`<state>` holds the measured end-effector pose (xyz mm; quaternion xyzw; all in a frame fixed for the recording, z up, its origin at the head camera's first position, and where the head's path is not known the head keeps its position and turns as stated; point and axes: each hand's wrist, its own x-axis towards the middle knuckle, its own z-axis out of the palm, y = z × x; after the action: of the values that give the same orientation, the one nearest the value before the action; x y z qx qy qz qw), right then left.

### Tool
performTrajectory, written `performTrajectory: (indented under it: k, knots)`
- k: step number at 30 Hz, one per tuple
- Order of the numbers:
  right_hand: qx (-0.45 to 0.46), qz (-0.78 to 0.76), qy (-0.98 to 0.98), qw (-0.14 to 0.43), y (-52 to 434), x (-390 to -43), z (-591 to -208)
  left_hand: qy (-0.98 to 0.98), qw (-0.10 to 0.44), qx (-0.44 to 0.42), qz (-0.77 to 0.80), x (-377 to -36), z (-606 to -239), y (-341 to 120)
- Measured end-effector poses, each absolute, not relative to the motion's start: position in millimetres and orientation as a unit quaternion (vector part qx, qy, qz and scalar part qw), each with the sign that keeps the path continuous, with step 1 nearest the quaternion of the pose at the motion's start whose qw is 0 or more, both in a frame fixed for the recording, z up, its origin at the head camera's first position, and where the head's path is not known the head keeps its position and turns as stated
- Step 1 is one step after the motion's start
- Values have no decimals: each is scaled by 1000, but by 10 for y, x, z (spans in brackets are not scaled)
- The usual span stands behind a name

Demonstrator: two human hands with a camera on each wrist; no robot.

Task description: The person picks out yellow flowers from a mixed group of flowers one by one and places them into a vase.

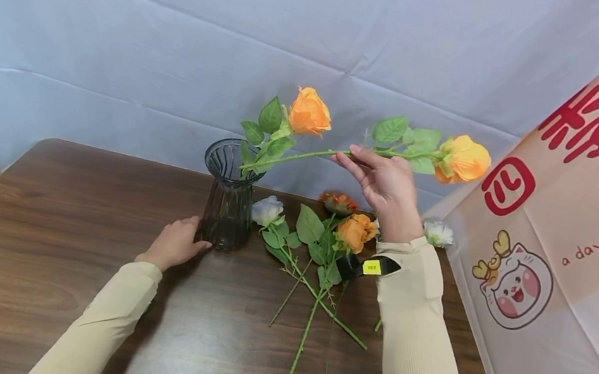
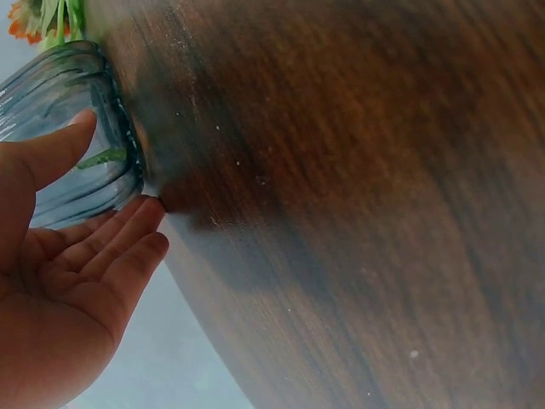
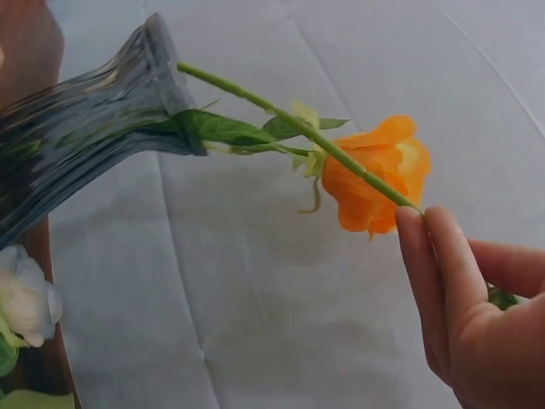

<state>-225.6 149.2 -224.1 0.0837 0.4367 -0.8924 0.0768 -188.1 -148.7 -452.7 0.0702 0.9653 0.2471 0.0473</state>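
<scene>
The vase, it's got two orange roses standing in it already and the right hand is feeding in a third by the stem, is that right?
Not quite. The vase holds one orange rose; the right hand is feeding in a second rose by its stem, not a third. The head view shows it. The left hand touches the vase's base.

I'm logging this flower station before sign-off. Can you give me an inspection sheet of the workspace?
Surface: dark wooden table, faint dusty specks.
Job's things: ribbed glass vase upright, one orange rose already in it; second orange rose with its stem tip at the vase mouth.
Clutter: loose flowers lying right of the vase.
Hands: left hand touches the vase base; right hand pinches the second rose's stem.
Cables: nothing seen.
Surroundings: white cloth backdrop; printed banner on the right.
</scene>
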Motion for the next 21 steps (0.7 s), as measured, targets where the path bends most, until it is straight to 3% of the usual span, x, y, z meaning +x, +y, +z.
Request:
performTrajectory:
  k: [21]
  knots:
    - [50,-847,526,50,1217,-2218,-2273,968,42,78,235,-1888,-4525,-1480]
